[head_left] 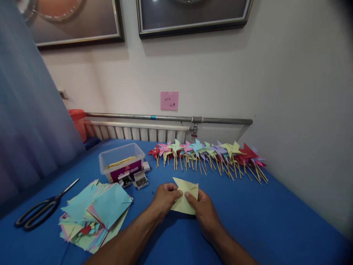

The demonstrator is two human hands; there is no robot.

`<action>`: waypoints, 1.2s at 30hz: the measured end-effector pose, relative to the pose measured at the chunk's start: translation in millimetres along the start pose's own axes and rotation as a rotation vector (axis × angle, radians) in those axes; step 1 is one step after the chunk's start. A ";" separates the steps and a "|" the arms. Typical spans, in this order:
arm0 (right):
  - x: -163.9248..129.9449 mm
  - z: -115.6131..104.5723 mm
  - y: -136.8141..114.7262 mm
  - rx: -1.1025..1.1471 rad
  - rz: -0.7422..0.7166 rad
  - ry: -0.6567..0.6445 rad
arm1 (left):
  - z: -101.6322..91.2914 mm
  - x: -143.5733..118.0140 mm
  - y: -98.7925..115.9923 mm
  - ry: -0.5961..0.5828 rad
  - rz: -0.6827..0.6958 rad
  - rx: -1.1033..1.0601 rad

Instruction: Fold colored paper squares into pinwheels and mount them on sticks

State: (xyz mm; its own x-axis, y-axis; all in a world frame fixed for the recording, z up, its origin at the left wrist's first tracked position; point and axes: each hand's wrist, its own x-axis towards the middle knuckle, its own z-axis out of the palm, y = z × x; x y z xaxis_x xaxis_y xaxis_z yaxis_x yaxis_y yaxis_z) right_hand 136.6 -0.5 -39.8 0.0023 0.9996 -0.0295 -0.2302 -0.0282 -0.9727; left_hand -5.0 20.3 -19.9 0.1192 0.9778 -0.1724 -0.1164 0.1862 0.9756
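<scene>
Between my two hands, just above the blue table, is a pale yellow paper square (184, 204) with cuts or folds at its corners. My left hand (166, 197) pinches its left side, thumb pressed on the front near the middle. From the right, my right hand (203, 204) grips the sheet, its thumb also on the front and the fingers behind. The fingertips behind the paper are hidden. To the left lies a loose pile of coloured paper squares (110, 206), mostly light blue on top. Finished paper pinwheels (197, 147) on thin sticks lie in a row at the back.
Black-handled scissors (45, 209) lie at the left. A clear plastic box (121, 156) holds thin wooden sticks (120, 162). Before it stand two small open boxes of pins (141, 182). A metal pipe (171, 118) and radiator (132, 132) run along the wall behind the blue table (264, 217).
</scene>
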 end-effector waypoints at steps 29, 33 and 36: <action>-11.9 7.6 -27.8 0.273 0.132 -0.064 | 3.2 -5.9 5.0 0.003 0.008 0.119; -12.2 8.7 -24.6 0.235 0.134 -0.029 | 2.2 -5.5 4.2 -0.005 0.001 0.103; -11.8 9.8 -22.6 0.217 0.133 0.009 | 2.2 -5.7 4.5 -0.002 -0.008 0.104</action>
State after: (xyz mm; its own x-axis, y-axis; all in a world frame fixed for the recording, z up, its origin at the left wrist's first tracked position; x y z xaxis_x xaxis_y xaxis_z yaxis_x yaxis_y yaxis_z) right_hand 132.3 -11.6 -15.2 -0.0338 0.9870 -0.1570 -0.4321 -0.1561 -0.8882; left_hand -4.0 15.4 -14.3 0.1219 0.9761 -0.1798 -0.0130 0.1827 0.9831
